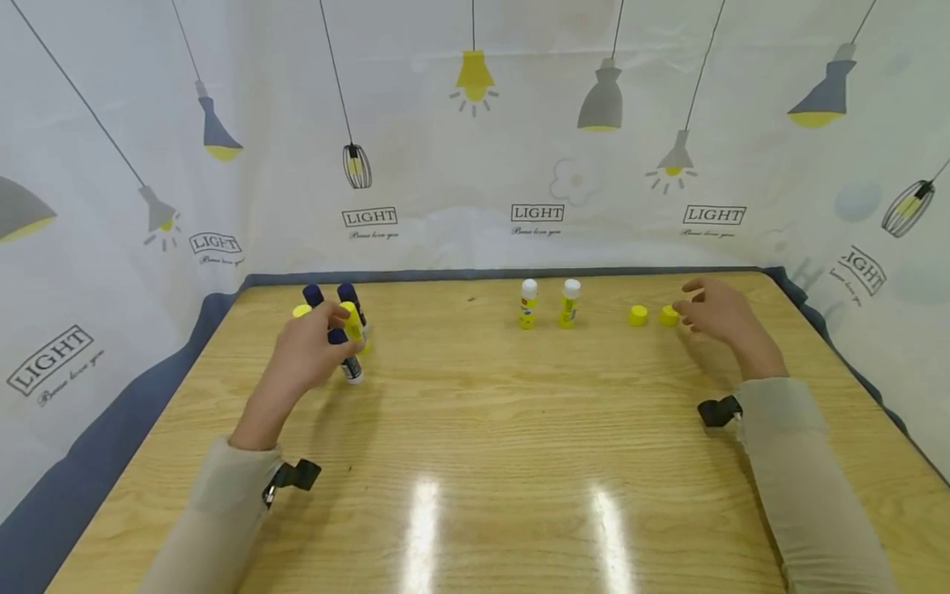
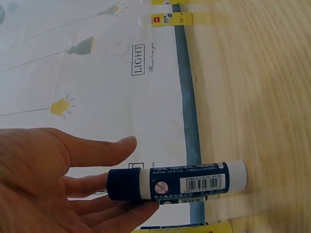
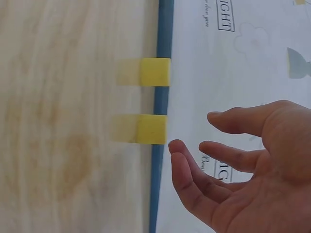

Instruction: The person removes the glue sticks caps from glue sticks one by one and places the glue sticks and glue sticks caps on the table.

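My left hand (image 1: 308, 346) is among several glue sticks at the left of the table. In the left wrist view, a navy-capped glue stick (image 2: 189, 182) with a white base stands close against its fingers, while the thumb stays apart from it. Another navy-capped stick (image 1: 312, 294) and yellow pieces (image 1: 353, 323) show around the hand, partly hidden. At the far right, my right hand (image 1: 716, 313) hovers with loosely bent fingers beside a short yellow cylinder (image 1: 669, 315). A gap lies between its fingertips and that cylinder in the right wrist view. A second yellow cylinder (image 3: 155, 72) stands alongside.
Two yellow glue sticks with white caps, one left (image 1: 528, 304) and one right (image 1: 570, 304), stand upright near the back edge of the wooden table (image 1: 475, 429). Behind them hangs a white cloth (image 1: 445, 165) printed with lamps.
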Available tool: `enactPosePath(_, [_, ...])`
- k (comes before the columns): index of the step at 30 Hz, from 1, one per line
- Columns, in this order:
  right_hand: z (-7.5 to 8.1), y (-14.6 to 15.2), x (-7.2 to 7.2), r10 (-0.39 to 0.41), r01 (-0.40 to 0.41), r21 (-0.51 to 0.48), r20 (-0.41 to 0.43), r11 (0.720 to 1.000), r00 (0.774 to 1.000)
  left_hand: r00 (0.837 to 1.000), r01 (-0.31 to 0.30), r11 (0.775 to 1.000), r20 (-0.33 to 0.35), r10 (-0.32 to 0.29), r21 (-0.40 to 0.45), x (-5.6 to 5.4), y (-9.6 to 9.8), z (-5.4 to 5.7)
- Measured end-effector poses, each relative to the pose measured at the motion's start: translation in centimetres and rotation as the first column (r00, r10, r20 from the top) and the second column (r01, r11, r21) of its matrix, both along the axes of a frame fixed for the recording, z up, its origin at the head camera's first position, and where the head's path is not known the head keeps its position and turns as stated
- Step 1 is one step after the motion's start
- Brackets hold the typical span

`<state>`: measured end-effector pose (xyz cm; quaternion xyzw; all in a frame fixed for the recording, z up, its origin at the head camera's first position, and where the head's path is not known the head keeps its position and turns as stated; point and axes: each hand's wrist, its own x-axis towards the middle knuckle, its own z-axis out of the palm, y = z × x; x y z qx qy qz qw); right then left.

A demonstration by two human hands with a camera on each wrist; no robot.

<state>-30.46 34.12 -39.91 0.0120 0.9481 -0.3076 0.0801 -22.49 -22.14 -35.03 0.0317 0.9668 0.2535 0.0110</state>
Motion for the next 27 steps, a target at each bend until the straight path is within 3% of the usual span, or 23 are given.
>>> enactPosePath(9, [2.2,-1.0,0.9,0.016,-0.014,0.017,-0.121,1.0,0.993,0.999,0.01,0.999,0.043,-0.009,-0.04,-0.6,0.1,-1.0])
enactPosePath(27, [4.0,-3.3,1.6,0.111,-0.1,0.077,-0.161,0.992,0.981,0.993,0.003,0.99,0.117,-0.02,0.142,-1.7,0.6,-3.6])
